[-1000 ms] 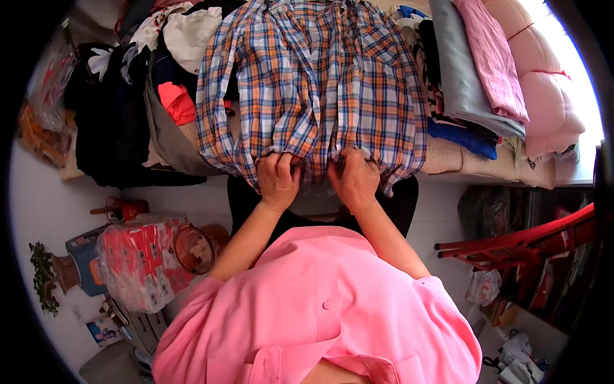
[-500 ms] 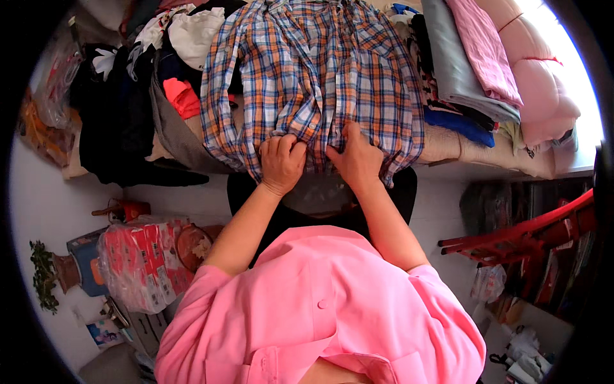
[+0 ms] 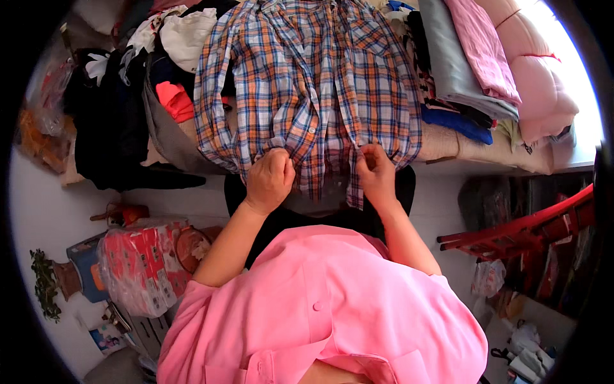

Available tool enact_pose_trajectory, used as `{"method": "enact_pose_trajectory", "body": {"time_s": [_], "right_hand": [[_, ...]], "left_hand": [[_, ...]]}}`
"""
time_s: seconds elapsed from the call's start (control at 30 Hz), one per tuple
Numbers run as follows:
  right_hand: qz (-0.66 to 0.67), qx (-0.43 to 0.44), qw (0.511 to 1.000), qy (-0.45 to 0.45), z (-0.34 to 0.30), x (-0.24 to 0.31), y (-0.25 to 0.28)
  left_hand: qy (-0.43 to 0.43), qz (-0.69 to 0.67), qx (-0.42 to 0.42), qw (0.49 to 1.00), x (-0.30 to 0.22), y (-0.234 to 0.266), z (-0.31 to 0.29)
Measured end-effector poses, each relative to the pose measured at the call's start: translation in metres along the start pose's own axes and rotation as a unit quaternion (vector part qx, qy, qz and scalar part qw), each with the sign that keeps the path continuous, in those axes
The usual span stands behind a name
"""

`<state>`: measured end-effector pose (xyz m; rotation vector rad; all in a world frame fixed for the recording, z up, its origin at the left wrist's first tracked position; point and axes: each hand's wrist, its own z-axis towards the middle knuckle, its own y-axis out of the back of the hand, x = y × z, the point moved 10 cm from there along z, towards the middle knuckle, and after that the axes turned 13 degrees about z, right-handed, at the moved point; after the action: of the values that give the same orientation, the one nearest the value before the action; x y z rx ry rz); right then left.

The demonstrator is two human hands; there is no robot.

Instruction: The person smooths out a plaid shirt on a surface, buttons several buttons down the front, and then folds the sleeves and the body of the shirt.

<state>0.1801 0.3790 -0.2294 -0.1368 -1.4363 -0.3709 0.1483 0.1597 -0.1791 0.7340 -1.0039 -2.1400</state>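
Observation:
A plaid shirt [image 3: 288, 83] in blue, orange and white lies spread over the padded surface in front of me, its lower edge hanging over the near side. My left hand [image 3: 271, 179] is closed on the shirt's lower part, left of the button front, with a bit of cloth poking up by the fingers. At the right front panel, my right hand [image 3: 376, 174] pinches the cloth between thumb and fingers. Between the hands the two front panels stand apart near the hem, and the shirt's inner back shows there.
Folded clothes [image 3: 457, 70] are stacked at the right, beside a pink cushion-like bundle [image 3: 534, 77]. Dark garments [image 3: 109, 121] and a white cap-like piece [image 3: 188, 38] lie heaped at the left. Below are plastic-wrapped red packs [image 3: 144, 262] and, at right, a red folding chair-like frame [image 3: 524, 224].
My hands have moved apart, the left one leftward and nearer, the right one rightward. The shirt's front panels have parted at the hem, which hangs lower now.

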Motion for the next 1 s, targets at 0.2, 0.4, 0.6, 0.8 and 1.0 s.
{"method": "enact_pose_trajectory", "body": {"time_s": [0.2,0.4,0.6,0.8,1.0], "right_hand": [[0.112,0.045,0.978,-0.168,-0.006,-0.019,0.012],[0.133,0.054,0.976,-0.166,-0.005,-0.004,0.014],[0.136,0.087,0.972,-0.168,-0.004,0.004,0.01],[0.156,0.178,0.948,-0.214,-0.005,0.011,-0.001],[0.16,0.146,0.961,-0.173,-0.001,0.036,0.003]], "left_hand": [[-0.052,0.036,0.014,0.998,-0.003,-0.025,-0.003],[-0.064,0.093,-0.066,0.991,-0.001,-0.027,-0.005],[-0.012,0.037,0.013,0.999,-0.001,-0.012,0.012],[0.262,-0.432,0.321,0.801,0.033,-0.031,0.01],[0.284,-0.449,0.353,0.77,0.011,-0.018,0.034]]}}
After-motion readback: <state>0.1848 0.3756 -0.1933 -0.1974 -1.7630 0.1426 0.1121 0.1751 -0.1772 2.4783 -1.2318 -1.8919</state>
